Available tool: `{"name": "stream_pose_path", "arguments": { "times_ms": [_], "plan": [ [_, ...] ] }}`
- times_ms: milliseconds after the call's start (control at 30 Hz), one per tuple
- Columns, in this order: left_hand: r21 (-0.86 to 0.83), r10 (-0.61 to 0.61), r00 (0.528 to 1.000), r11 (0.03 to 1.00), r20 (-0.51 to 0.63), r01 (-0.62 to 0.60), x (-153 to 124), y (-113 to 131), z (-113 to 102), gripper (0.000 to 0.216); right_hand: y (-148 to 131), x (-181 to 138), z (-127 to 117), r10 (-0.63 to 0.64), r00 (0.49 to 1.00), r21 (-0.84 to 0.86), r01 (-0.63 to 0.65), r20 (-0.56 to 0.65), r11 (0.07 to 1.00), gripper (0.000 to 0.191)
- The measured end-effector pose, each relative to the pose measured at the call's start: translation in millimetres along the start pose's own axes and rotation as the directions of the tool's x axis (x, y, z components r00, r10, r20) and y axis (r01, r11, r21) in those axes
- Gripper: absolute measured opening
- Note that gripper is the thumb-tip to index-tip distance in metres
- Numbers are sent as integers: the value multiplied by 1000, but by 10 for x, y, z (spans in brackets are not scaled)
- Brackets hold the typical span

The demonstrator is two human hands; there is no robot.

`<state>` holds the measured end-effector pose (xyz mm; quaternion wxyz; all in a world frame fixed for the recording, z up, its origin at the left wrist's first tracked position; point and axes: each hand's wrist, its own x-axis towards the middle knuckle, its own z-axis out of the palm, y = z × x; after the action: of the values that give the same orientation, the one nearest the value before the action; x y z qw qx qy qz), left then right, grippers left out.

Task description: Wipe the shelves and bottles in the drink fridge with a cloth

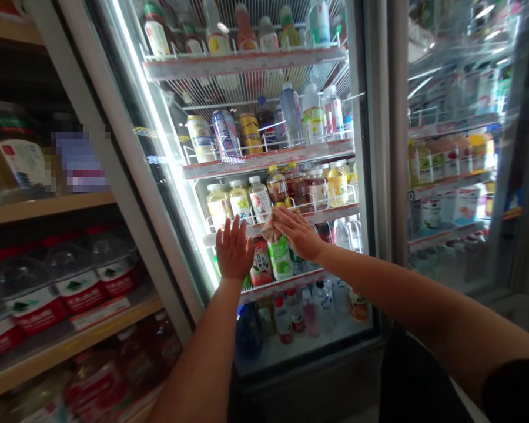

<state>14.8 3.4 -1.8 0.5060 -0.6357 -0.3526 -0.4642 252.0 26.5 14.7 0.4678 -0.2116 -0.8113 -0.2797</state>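
Note:
My left hand (234, 249) lies flat with fingers spread against the glass door (264, 194) of a lit drinks fridge, low on its left side. My right hand (294, 230) presses a small crumpled cloth (271, 230) against the same glass just to the right, fingers stretched over it. Behind the glass stand shelves of bottles (259, 198) and cans (224, 134); right behind my hands are juice bottles with red and green labels (271, 261).
A wooden shelf unit (48, 205) at the left holds jars and red-labelled tubs with clear lids (66, 282). A second fridge door (458, 147) is at the right, past a grey frame post (379, 147). Water bottles sit on the fridge's bottom shelf (300, 317).

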Motion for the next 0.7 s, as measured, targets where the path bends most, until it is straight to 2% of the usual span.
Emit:
{"name": "stream_pose_path", "arguments": {
  "times_ms": [167,400,500,600,700],
  "plan": [
    [-5,39,999,999,-27,-39,-8,-12,-2,72,-224,148,244,15,999,113,-11,-40,994,57],
    [-37,77,997,996,2,-77,-32,-49,-57,75,-424,429,486,-37,982,244,82,-183,966,77],
    [-81,180,984,981,11,-178,-21,-17,-103,79,-420,513,486,-59,971,315,133,-233,940,86],
    [-136,296,954,948,40,-288,29,64,-124,80,-358,536,426,-42,976,380,122,-214,917,93],
    [-117,307,948,948,86,-297,104,154,-111,71,-238,481,309,-41,980,376,113,-192,920,95]
  ]
}}
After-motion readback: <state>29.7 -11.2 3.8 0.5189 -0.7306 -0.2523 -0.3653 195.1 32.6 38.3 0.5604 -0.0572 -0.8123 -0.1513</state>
